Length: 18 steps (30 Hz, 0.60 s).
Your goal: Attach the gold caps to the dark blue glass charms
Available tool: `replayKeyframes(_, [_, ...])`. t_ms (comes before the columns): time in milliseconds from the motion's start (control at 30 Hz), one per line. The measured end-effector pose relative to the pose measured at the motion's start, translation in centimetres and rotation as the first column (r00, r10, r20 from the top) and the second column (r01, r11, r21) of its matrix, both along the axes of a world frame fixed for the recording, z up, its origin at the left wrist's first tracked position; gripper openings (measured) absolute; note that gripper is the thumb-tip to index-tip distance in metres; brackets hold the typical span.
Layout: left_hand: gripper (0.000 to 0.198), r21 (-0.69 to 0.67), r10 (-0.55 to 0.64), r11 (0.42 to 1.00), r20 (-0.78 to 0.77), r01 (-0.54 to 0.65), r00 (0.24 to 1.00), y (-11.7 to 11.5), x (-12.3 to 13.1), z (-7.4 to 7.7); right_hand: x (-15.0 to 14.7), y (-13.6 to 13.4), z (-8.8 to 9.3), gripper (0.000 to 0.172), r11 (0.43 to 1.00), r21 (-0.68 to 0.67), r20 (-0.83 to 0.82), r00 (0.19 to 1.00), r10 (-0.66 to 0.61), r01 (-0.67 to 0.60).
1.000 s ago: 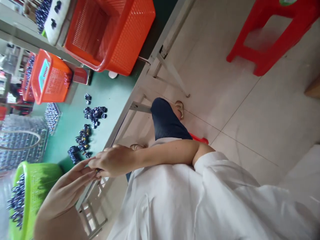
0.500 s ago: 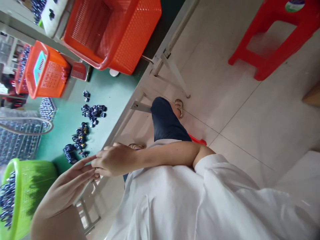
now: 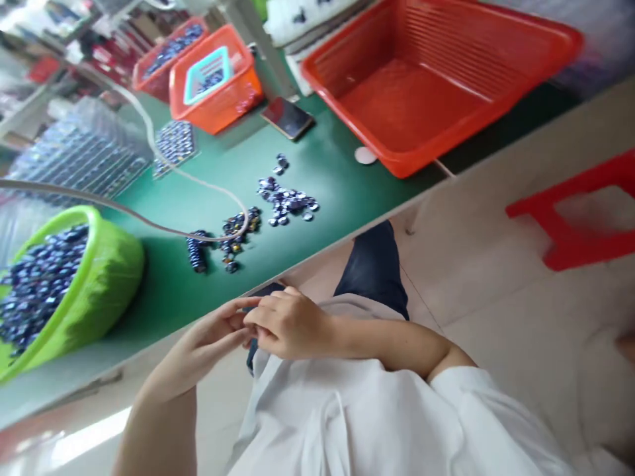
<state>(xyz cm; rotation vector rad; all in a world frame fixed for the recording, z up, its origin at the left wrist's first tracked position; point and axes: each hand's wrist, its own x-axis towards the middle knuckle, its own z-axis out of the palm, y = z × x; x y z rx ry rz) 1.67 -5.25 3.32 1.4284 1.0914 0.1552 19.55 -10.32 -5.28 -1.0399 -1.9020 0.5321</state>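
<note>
In front of my white top, at the table's near edge, my two hands touch. My left hand reaches in with its index finger stretched out and its thumb apart; its other fingers are partly covered. Curled over those fingers is my right hand, and no object shows between the two. Nearest on the table lie a short row of dark shiny rings, a loose heap of dark and gold-toned pieces and a pile of small shiny dark-blue pieces.
A green basket full of dark shiny pieces stands at left, a large red basket at right. Between lie a phone, a white disc and a looping cable. An orange basket stands behind; a red stool is on the floor.
The view has turned and levelled, bringing the table across the front. My hands stay together in much the same pose, the right one over the left one's fingers.
</note>
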Motion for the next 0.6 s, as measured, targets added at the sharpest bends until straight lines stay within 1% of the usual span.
replayKeyframes(167, [0.048,-0.059,0.125,0.991,0.123,-0.118,0.985,-1.8,-1.6,-0.7,-0.8,0.3,0.7,0.015,0.992,-0.005,0.008,0.992,0.123,-0.123])
replayKeyframes(300, [0.049,-0.108,0.224,0.972,0.17,-0.208,0.96,-2.7,-2.7,-1.8,-1.1,0.9,1.0,0.012,0.98,-0.025,-0.038,0.98,0.195,-0.196])
replayKeyframes(367, [0.047,-0.111,0.284,0.957,0.177,-0.268,0.942,-3.1,-2.9,-2.5,-1.0,1.5,1.3,0.015,0.966,-0.083,-0.083,0.968,0.237,-0.243])
replayKeyframes(400, [0.046,-0.107,0.317,0.947,0.181,-0.302,0.931,-3.3,-2.9,-2.8,-0.9,1.9,1.5,0.012,0.957,-0.117,-0.099,0.962,0.255,-0.266])
replayKeyframes(500, [0.039,-0.086,0.398,0.917,0.21,-0.389,0.893,-3.9,-2.8,-3.4,-0.5,3.1,2.2,0.013,0.912,-0.222,-0.143,0.937,0.32,-0.345])
replayKeyframes(567, [0.034,-0.022,0.417,0.905,0.251,-0.425,0.874,-4.3,-2.5,-3.6,-0.2,3.7,3.0,0.014,0.86,-0.347,-0.16,0.927,0.339,-0.374])
replayKeyframes(600, [0.032,0.051,0.416,0.894,0.269,-0.445,0.868,-4.6,-2.4,-3.6,-0.1,3.9,3.4,0.015,0.825,-0.415,-0.164,0.924,0.345,-0.382])
